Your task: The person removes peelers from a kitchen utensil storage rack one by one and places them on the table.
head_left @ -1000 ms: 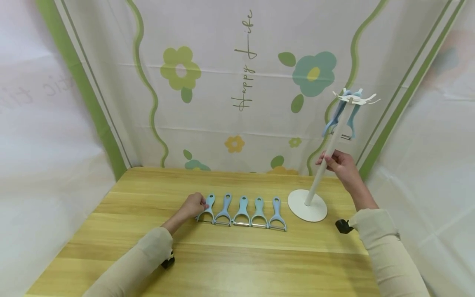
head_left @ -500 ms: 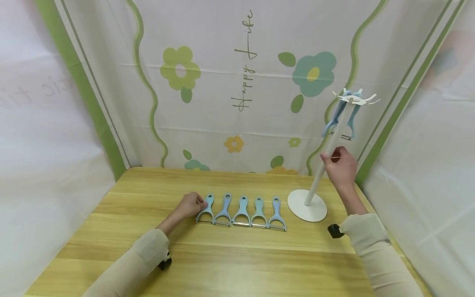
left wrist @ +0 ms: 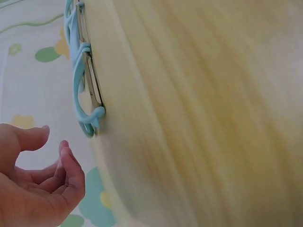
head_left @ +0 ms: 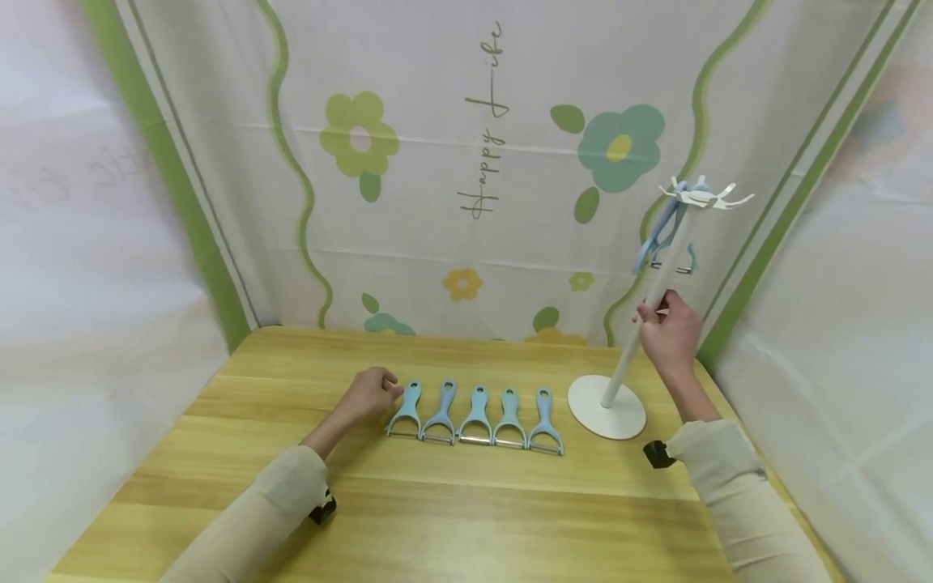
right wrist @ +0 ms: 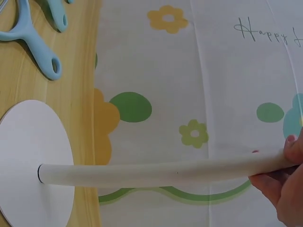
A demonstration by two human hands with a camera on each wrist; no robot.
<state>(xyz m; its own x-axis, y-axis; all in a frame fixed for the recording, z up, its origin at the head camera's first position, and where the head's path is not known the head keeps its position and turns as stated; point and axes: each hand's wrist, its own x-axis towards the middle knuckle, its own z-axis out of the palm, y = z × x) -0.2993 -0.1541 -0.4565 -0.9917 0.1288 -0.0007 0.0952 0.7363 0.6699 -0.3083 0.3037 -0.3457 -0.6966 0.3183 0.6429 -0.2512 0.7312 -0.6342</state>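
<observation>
Several Y-shaped peelers in pale blue and mint lie in a row on the wooden table, handles pointing away. Beside the leftmost peeler (head_left: pixel 411 397), my left hand (head_left: pixel 372 392) hovers with loosely bent fingers. The left wrist view shows a gap between the thumb and fingers (left wrist: pixel 73 177), nothing in it. My right hand (head_left: pixel 672 330) grips the pole of a white hook stand (head_left: pixel 623 362) about halfway up. Blue peelers (head_left: pixel 659 235) hang from the stand's hooks on the left and rear side. The right wrist view shows the thumb and fingers around the pole (right wrist: pixel 142 175).
The stand's round white base (head_left: pixel 607 409) rests on the table at the right, near the rightmost peeler (head_left: pixel 544 417). A flowered curtain (head_left: pixel 452 162) hangs behind the table (head_left: pixel 466 518), and pale cloth panels close off both sides.
The right hand has shifted its grip on the pole, and the hook top has turned slightly with its hanging peelers. The left hand has drawn back and up a little from the leftmost peeler.
</observation>
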